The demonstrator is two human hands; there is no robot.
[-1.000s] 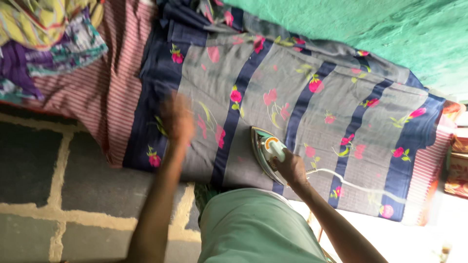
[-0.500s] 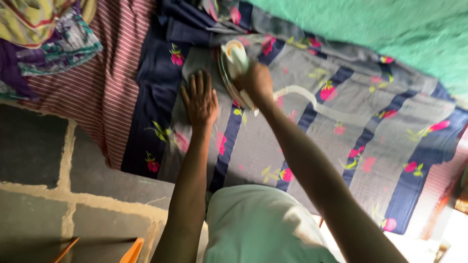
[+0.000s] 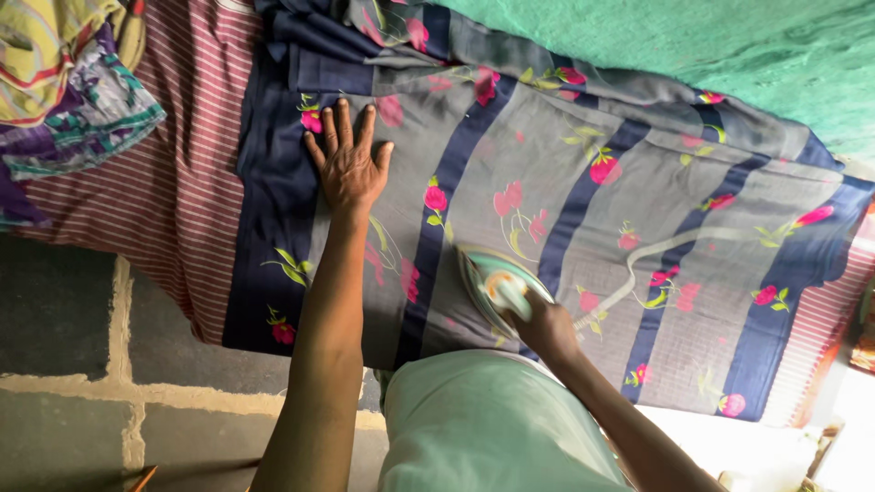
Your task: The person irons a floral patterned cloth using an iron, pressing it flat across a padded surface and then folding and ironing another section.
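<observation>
A grey cloth [image 3: 583, 155] with navy stripes and pink flowers lies spread over a red-and-white striped cover [image 3: 187, 173]. My left hand [image 3: 348, 164] rests flat on the cloth, fingers spread, near its far left part. My right hand [image 3: 545, 326] grips the handle of a pale green clothes iron [image 3: 497, 287], which sits soleplate down on the near edge of the cloth. A white cord [image 3: 674, 251] runs from the iron across the cloth to the right.
A crumpled pile of yellow, purple and teal clothes [image 3: 64, 82] lies at the top left. A green wall [image 3: 693, 46] rises behind the cloth. A grey block floor [image 3: 82, 383] with pale joints lies below, left of my pale green garment [image 3: 483, 428].
The iron has come back from the far part of the cloth to its near edge. My left hand has slid farther away and now lies flat with spread fingers.
</observation>
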